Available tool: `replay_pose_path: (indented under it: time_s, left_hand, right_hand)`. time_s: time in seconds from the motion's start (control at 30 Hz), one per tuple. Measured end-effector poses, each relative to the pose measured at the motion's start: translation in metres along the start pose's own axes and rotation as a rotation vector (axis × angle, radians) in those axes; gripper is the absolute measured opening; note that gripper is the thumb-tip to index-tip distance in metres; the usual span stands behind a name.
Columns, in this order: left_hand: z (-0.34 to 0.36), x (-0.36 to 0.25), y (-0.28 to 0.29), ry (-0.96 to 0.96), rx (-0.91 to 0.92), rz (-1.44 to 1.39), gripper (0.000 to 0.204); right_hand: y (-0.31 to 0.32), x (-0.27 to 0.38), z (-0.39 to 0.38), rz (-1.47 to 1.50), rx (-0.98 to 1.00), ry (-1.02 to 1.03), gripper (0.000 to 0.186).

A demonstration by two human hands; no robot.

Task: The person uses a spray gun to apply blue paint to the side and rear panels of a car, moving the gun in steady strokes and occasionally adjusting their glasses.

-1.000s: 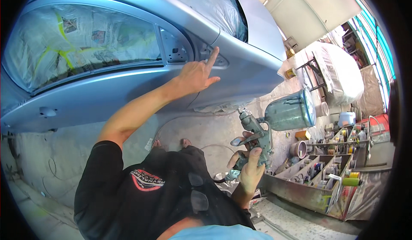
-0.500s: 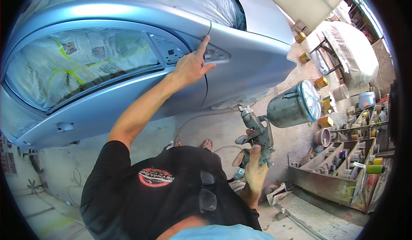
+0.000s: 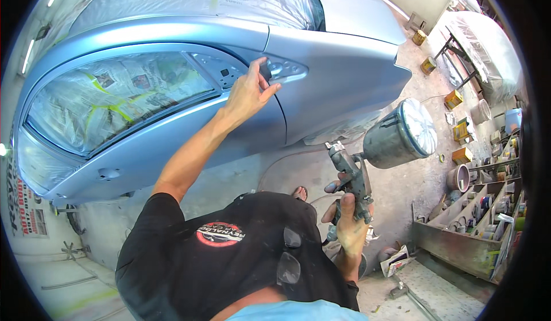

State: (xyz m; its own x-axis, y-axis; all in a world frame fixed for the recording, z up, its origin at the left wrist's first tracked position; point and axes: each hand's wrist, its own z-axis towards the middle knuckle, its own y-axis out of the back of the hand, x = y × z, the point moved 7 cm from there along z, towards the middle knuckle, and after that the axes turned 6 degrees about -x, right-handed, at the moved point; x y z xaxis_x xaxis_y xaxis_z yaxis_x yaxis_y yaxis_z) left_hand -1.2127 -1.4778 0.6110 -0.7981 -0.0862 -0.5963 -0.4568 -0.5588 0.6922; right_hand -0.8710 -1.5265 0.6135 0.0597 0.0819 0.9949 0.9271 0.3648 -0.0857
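A light-blue car body [image 3: 338, 86] stretches across the upper left, its windows covered in clear plastic and newspaper. My left hand [image 3: 247, 97] reaches to the seam between the door and the fender, beside a triangular recess [image 3: 288, 71] in the panel. Its fingers are bent with the tips at the seam, and the thumb is spread away from them. My right hand [image 3: 349, 223] is wrapped round the handle of a metal spray gun [image 3: 351, 174]. A large grey paint cup [image 3: 393, 140] with a clear-topped lid sits tilted on the gun, apart from the car.
Several yellow tins [image 3: 453, 99] stand in a row on the floor at the right. Behind them is a plastic-covered shape [image 3: 482, 45] on a stand. A wooden compartment rack [image 3: 447, 243] of cans and tape lies at lower right. A hose [image 3: 270, 169] runs across the floor.
My left hand has gone from a straight index finger on the panel to bent fingers at the seam. The view has shifted, and the spray gun stays in my right hand.
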Motion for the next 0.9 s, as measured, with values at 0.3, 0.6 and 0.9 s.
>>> replay_pose_path:
  time_s: [0.3,0.6,0.9]
  left_hand:
    - [0.018,-0.008,-0.001,0.046,-0.008,0.019,0.077]
    - [-0.039,0.001,0.0,0.167,0.065,0.022,0.063]
    - [-0.172,0.02,-0.072,0.19,0.492,-0.41,0.018]
  right_hand:
    - [0.013,-0.006,-0.004,0.015,-0.015,-0.008,0.061]
    - [0.02,-0.001,-0.006,0.054,0.007,-0.01,0.06]
    - [0.008,0.041,-0.022,0.003,-0.151,-0.017,0.073]
